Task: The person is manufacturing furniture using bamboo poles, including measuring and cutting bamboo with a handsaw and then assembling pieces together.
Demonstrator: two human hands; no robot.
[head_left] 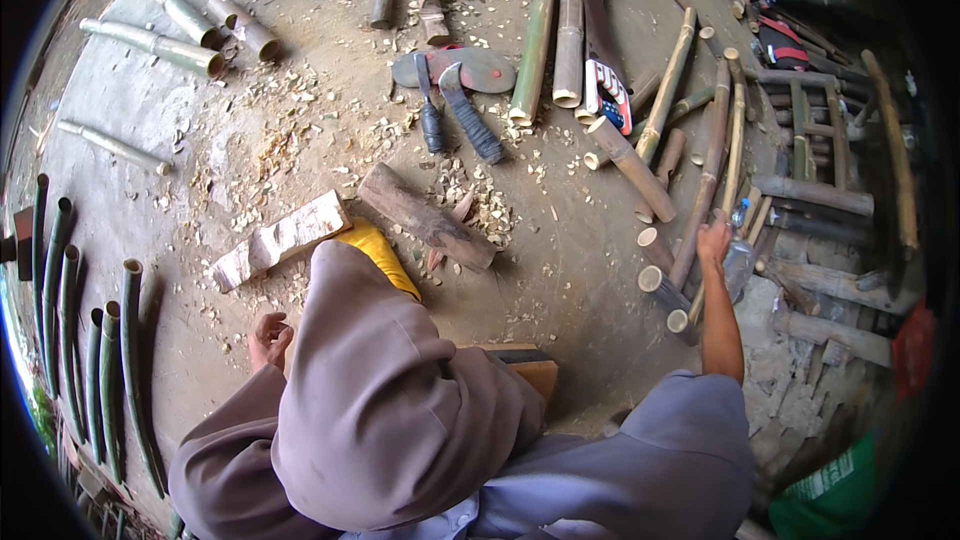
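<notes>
Head view, sole entry. Item: clear plastic bottle (738,262), blue cap (739,212), located at the right beside the bamboo poles (738,130); whether upright or leaning could not be told. Right hand (714,236): at the bottle's upper part, fingers partly curled; whether closed on it could not be told. Left hand (268,342): loosely curled, seemingly empty, near left, apart from the pale wood block (280,242). Handling, as judged: light, thin-walled, smooth, perhaps slippery, liable to dent; best hold, the neck below the cap.

Bamboo (709,170) crowding right hand (714,238), open central floor (575,280)
</notes>
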